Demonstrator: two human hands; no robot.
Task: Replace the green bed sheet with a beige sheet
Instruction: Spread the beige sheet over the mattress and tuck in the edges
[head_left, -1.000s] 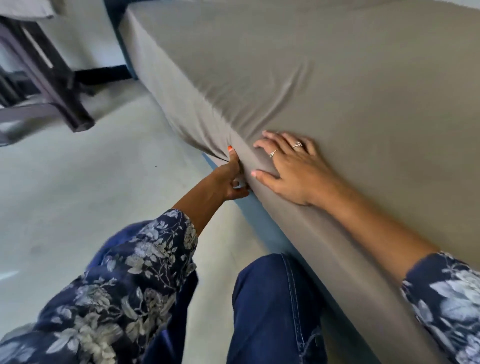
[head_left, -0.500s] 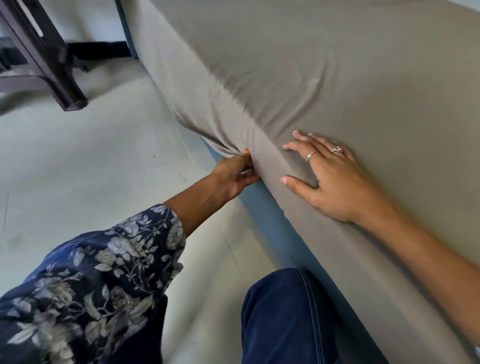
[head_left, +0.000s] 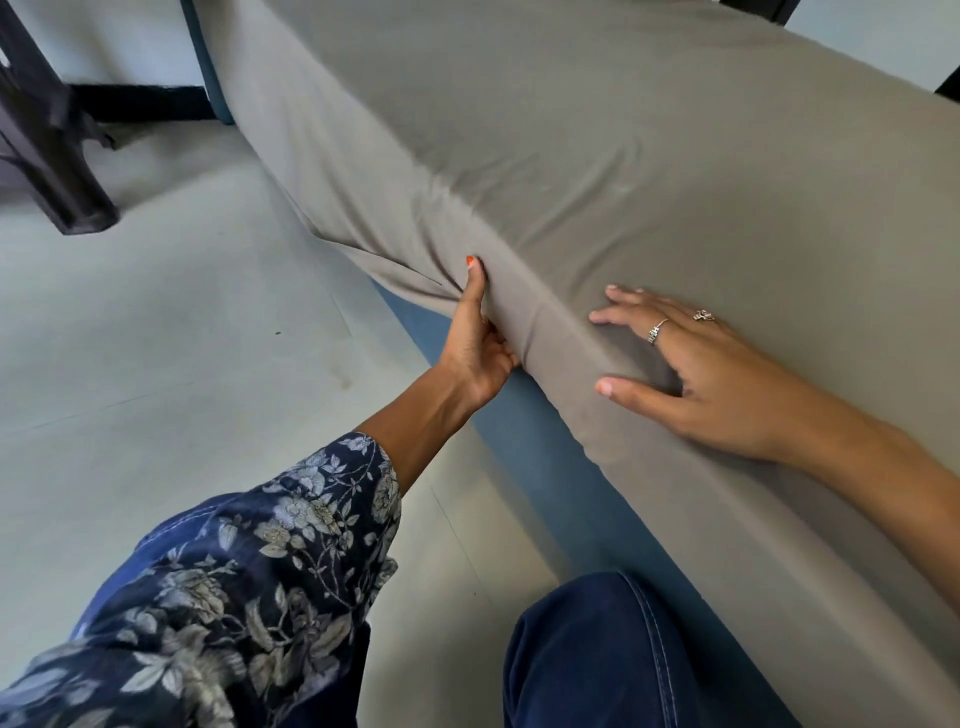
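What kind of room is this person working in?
Most likely a bedroom. A beige sheet is stretched over a thick mattress on a blue base, and the left hand grips the sheet's side edge while the right hand presses flat on top. A dark furniture leg stands on the pale floor.

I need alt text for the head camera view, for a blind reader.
A person's left hand grips the beige sheet at the mattress side, thumb up, while the right hand presses flat on top. Blue bed base shows below.
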